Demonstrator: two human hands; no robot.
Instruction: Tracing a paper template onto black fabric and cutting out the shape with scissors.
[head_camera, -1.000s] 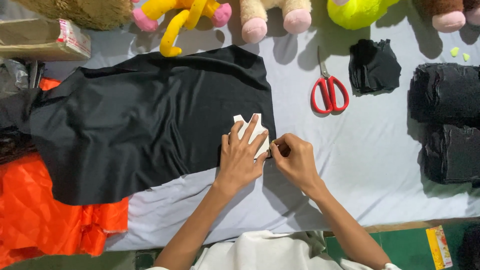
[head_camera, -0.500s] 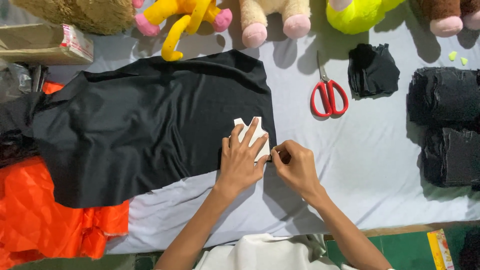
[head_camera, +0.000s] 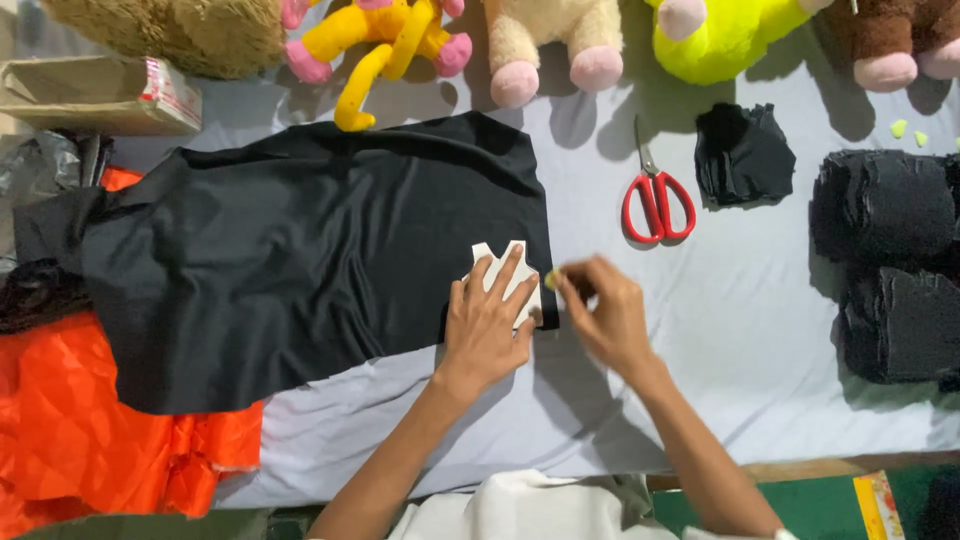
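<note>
Four fingers (head_camera: 497, 290) atop white template (head_camera: 487, 256)

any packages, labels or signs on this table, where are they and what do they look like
Cardboard box: far left corner of the table, beside the black fabric; flat, oblong, brown.
Label on the box: on its right end; small, white with red print.
Printed packet: below the table's near edge, at the right; narrow, yellow and orange, cut off by the frame.
No signs or screens in view.

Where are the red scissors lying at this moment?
In the head view, the red scissors lie right of the black cloth, left of the small black pile.
</note>
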